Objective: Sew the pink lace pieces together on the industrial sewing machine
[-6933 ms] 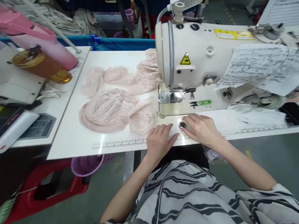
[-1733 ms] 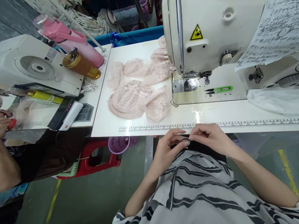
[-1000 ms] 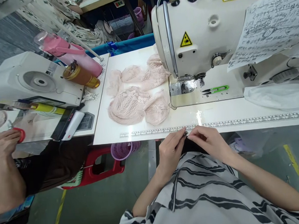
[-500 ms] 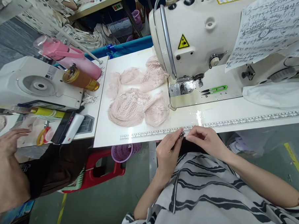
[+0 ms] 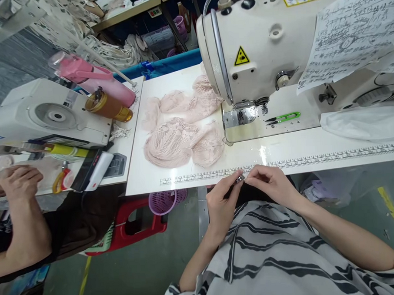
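Just in front of the table's near edge, my left hand [image 5: 221, 201] pinches a small shiny metal bobbin case [image 5: 239, 179] between thumb and fingertips. My right hand [image 5: 273, 183] is closed in a pinch right beside it, its fingertips almost touching the case. Whatever those fingers hold is too fine to make out. Beyond my hands stands a white sewing machine [image 5: 264, 40], with green-handled thread snips [image 5: 283, 118] lying on its bed. Pale pink lace fabric [image 5: 170, 142] lies bunched to the left of the needle plate.
A ruler strip [image 5: 198, 177] runs along the table's front edge. At left are a second sewing machine [image 5: 42, 115], a pink bottle [image 5: 94, 78], an amber cup [image 5: 108, 108] and a co-worker's hand [image 5: 20, 181]. A purple basket [image 5: 162, 203] and red stool [image 5: 135, 228] stand below.
My hands stay together at the bobbin case with barely any movement. The co-worker's hand at left has gone from stretched out to curled. The view has shifted very slightly.
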Demonstrator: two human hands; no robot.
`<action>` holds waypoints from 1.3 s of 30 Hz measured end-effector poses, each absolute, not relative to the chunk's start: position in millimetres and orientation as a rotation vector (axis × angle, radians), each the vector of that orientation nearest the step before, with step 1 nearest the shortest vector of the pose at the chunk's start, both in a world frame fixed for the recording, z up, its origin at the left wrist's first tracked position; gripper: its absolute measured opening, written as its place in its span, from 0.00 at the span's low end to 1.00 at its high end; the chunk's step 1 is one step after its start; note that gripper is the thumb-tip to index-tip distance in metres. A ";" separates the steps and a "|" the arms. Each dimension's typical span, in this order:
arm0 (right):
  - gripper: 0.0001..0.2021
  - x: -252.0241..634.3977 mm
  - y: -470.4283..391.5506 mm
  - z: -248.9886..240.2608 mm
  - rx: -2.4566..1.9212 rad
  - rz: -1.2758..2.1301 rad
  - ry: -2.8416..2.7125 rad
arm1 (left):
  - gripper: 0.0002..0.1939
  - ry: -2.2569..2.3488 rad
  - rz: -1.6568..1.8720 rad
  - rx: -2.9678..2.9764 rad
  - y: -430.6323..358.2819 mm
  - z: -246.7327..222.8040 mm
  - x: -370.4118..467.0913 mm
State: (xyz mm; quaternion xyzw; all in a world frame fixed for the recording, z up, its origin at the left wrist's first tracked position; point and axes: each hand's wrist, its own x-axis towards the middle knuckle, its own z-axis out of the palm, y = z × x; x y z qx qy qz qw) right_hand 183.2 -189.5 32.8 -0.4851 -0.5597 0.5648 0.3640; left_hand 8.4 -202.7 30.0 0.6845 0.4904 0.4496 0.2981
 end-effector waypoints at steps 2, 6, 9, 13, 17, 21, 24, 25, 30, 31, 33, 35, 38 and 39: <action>0.11 184.7 -189.1 34.2 -1.256 1.431 -1.451 | 0.17 1.337 1.163 1.728 -203.3 30.7 8.3; 0.11 186.7 -188.0 38.1 -1.273 1.373 -1.468 | 0.14 1.344 1.095 1.512 -204.5 32.9 8.7; 0.10 186.9 -187.2 40.4 -1.280 1.351 -1.489 | 0.14 1.313 1.074 1.357 -204.7 34.5 9.8; 0.11 186.4 -186.7 41.6 -1.274 1.332 -1.529 | 0.14 1.294 1.081 1.238 -204.0 35.2 11.1; 0.11 186.9 -186.4 42.4 -1.286 1.300 -1.547 | 0.14 1.277 1.078 1.159 -203.1 36.0 11.2; 0.10 186.5 -186.0 42.2 -1.278 1.295 -1.567 | 0.14 1.276 1.052 1.113 -202.2 38.6 10.6; 0.10 185.3 -186.3 41.2 -1.267 1.301 -1.569 | 0.14 1.259 1.055 1.073 -201.6 40.1 10.4; 0.10 185.0 -186.6 40.9 -1.267 1.299 -1.568 | 0.14 1.251 1.060 1.064 -201.4 40.2 10.4; 0.11 185.8 -186.6 41.3 -1.282 1.275 -1.575 | 0.13 1.260 1.067 1.083 -201.6 39.3 10.6; 0.11 186.2 -186.3 42.1 -1.287 1.270 -1.577 | 0.12 1.257 1.066 1.091 -201.7 38.9 10.5; 0.11 186.7 -185.3 44.0 -1.294 1.253 -1.578 | 0.11 1.230 1.049 1.109 -202.1 38.5 10.2; 0.11 187.0 -184.1 45.7 -1.303 1.235 -1.579 | 0.10 1.192 1.014 1.125 -202.5 38.7 9.9; 0.13 188.6 -182.0 45.4 -1.314 1.190 -1.592 | 0.12 1.116 0.961 1.108 -203.7 39.5 9.4; 0.13 189.6 -181.0 44.4 -1.322 1.161 -1.585 | 0.14 1.079 0.945 1.093 -204.3 39.7 9.2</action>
